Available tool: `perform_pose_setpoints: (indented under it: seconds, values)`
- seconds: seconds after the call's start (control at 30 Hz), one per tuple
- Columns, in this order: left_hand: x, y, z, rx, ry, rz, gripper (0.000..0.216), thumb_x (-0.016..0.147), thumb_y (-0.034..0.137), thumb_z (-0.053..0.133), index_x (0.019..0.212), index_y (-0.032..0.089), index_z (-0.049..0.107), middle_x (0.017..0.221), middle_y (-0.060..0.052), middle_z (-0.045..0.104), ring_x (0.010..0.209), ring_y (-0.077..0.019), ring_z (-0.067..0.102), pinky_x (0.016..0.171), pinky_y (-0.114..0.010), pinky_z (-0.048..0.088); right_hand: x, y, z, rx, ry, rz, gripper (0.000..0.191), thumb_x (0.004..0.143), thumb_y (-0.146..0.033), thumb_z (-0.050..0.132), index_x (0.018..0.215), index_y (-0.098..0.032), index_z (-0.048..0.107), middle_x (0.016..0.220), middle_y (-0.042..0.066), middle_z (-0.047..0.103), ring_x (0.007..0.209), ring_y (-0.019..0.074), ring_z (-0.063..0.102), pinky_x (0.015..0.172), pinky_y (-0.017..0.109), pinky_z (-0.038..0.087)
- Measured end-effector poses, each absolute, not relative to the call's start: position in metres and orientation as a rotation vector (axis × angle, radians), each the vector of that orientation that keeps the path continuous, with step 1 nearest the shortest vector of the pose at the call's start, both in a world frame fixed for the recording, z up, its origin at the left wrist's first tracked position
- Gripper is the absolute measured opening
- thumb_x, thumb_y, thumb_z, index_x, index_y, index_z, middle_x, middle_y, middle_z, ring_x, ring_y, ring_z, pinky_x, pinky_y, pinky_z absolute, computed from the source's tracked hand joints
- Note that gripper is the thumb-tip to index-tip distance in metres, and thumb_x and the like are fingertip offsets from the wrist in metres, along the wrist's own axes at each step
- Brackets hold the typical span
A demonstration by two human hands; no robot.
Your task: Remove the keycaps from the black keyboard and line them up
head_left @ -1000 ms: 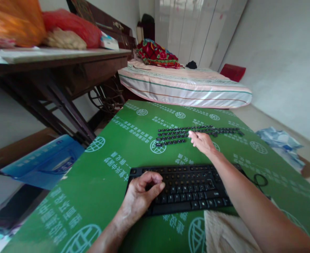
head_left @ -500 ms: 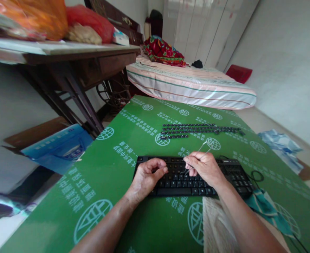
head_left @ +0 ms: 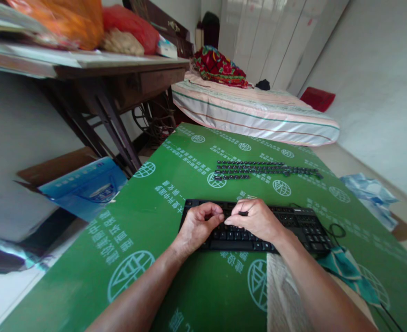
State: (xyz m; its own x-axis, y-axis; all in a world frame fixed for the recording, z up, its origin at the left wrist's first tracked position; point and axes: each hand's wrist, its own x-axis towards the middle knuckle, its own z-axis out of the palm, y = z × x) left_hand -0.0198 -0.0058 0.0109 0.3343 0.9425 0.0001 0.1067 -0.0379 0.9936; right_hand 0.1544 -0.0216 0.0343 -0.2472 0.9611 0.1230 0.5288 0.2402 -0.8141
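Note:
A black keyboard (head_left: 236,245) lies on the green table, and both my hands are over its upper left part. My left hand (head_left: 197,227) is closed in a pinch; whatever is between its thumb and forefinger is too small to make out. Close beside it, fingertips almost meeting the left ones, my right hand (head_left: 257,220) is closed too. It holds a thin wire keycap puller, nearly all hidden behind the fingers now. Beyond the keyboard, loose black keycaps (head_left: 248,168) lie in several rows.
The green patterned tabletop (head_left: 176,161) runs forward to a bed (head_left: 259,108). A grey-brown cloth (head_left: 283,295) and a teal cloth (head_left: 349,272) lie by the keyboard's near right side. A cable (head_left: 338,229) loops at its right. A wooden sewing table (head_left: 120,76) stands left.
My right hand has moved left, close to my left hand, and turned so the wire puller is mostly out of sight. The left hand keeps its pinch. The view has shifted slightly.

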Motion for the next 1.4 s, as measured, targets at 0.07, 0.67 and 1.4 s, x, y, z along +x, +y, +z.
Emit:
perform_pose_setpoints:
  seconds: [0.07,0.67,1.4]
  values:
    - [-0.02,-0.006,0.01,1.457,1.014,0.913,0.012,0.069,0.026,0.062,0.069,0.015,0.06,0.06,0.004,0.057,0.054,-0.0086,0.048,0.052,-0.019,0.038,0.152,-0.019,0.036,-1.368,-1.951,0.85,0.019,0.072,-0.03,0.068,0.059,-0.016,0.064,0.059,-0.002,0.06,0.055,0.0097,0.054,0.057,0.021,0.041]
    - [-0.022,-0.004,0.002,1.738,1.046,0.925,0.008,0.072,0.022,0.058,0.073,0.016,0.064,0.067,0.0,0.064,0.064,-0.0132,0.057,0.062,-0.023,0.045,0.145,-0.026,0.033,-1.661,-2.067,0.563,0.016,0.07,-0.035,0.065,0.063,-0.021,0.064,0.056,-0.003,0.058,0.051,0.0106,0.05,0.053,0.021,0.035]
    - [-0.008,-0.01,0.017,2.413,1.165,0.467,0.02,0.073,0.012,0.052,0.085,0.02,0.066,0.078,-0.004,0.063,0.082,-0.0204,0.052,0.068,-0.028,0.041,0.121,-0.042,-0.005,-1.895,-1.684,0.251,0.004,0.071,-0.019,0.053,0.069,-0.022,0.052,0.054,-0.002,0.059,0.05,0.0148,0.056,0.05,0.024,0.029]
